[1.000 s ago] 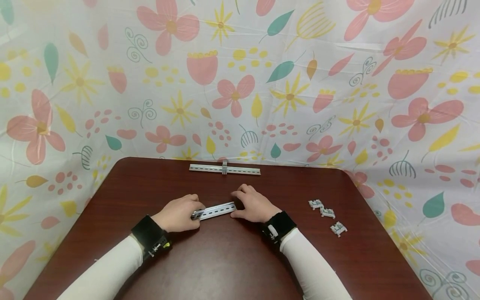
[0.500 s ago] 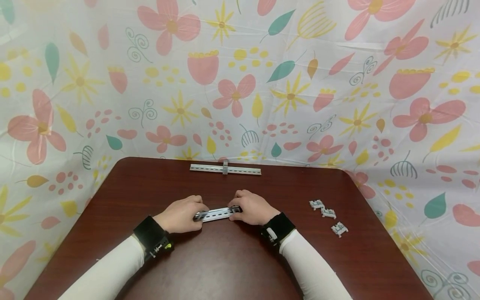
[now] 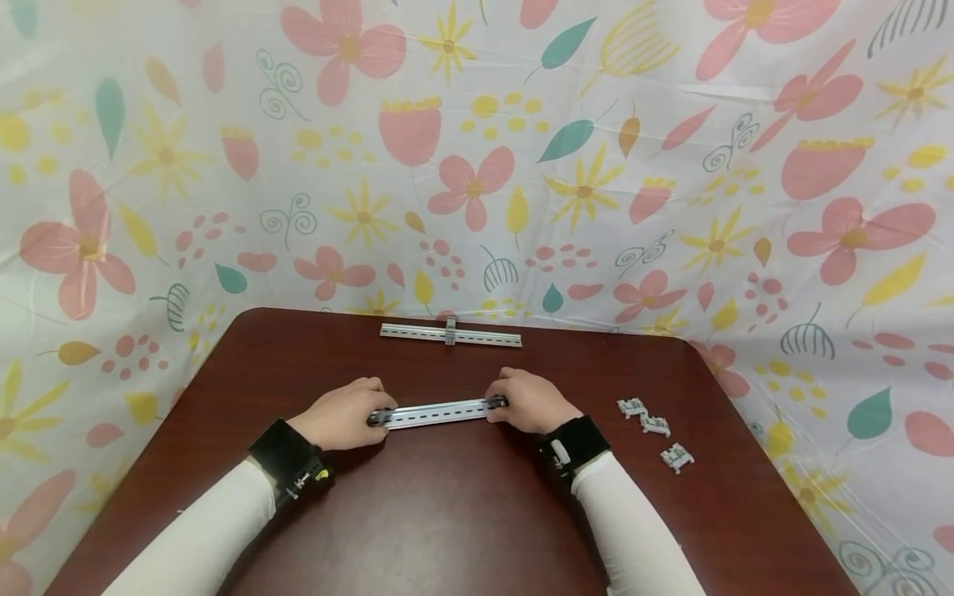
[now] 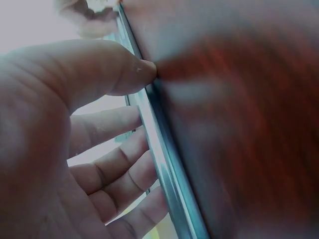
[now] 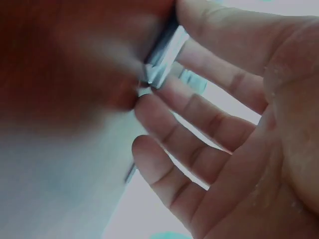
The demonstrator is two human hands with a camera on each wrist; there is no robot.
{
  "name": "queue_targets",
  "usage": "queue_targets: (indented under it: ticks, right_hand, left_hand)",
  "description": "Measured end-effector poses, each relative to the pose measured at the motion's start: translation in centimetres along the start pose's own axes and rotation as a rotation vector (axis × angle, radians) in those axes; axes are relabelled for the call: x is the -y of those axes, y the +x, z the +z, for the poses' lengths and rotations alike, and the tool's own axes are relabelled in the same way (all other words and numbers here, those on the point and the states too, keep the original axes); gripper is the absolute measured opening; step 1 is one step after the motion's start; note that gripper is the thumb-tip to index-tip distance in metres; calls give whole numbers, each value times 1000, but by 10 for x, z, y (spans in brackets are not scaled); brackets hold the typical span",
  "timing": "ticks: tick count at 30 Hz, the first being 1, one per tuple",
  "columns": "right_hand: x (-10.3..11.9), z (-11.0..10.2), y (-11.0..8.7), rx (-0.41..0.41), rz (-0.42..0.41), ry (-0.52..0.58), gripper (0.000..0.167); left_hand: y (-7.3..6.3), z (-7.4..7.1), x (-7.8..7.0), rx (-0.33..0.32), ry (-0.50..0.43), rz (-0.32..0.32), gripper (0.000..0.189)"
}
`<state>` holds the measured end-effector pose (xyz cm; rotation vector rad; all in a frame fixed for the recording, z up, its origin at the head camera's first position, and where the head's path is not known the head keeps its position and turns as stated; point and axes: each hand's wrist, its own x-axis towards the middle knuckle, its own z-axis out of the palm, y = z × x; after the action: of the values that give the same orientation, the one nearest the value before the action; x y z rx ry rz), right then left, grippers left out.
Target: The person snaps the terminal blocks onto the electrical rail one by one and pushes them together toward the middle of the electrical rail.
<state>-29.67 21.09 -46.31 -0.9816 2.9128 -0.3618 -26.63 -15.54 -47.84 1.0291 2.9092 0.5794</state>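
Slotted DIN rail (image 3: 440, 413) spans the gap: left hand (image 3: 339, 415) pinches its left end, right hand (image 3: 532, 401) its right, both hands knuckles-up!

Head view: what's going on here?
A person's left grip and right grip pinch a slotted silver metal rail near opposite ends, over a red-brown wood-grained table. A second silver metal rail, with a small grey block across it, lies by the far edge. Three small pale-grey plastic pieces lie on the right.
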Motion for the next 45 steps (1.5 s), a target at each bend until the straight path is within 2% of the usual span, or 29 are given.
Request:
queue_targets:
  ticks: [6,9,13,25,32,39,45]
  right_hand:
    - [-17,-8,-7,7,136,-24,25]
    - [-20,-10,-8,5,167,-24,24]
    - [-20,-11,-9,12,184,-30,22]
    - [-16,-12,-7,13,209,-37,18]
    - [-13,-14,-6,17,202,-48,18]
    - [-13,-14,-3,3,176,-70,17]
    - [-16,-10,-6,2,186,-64,17]
  left_hand:
    - [-6,-10,24,-7,-19,-53,31]
    - [-8,-12,35,-24,-19,-80,30]
    - [-9,-12,43,-35,-24,-91,30]
    - [-4,-4,43,-83,-7,-138,32]
    - [-3,-1,47,-93,-17,-111,30]
    - [-3,0,51,-102,-92,-125,29]
    - [-2,1,52,-97,-160,-125,31]
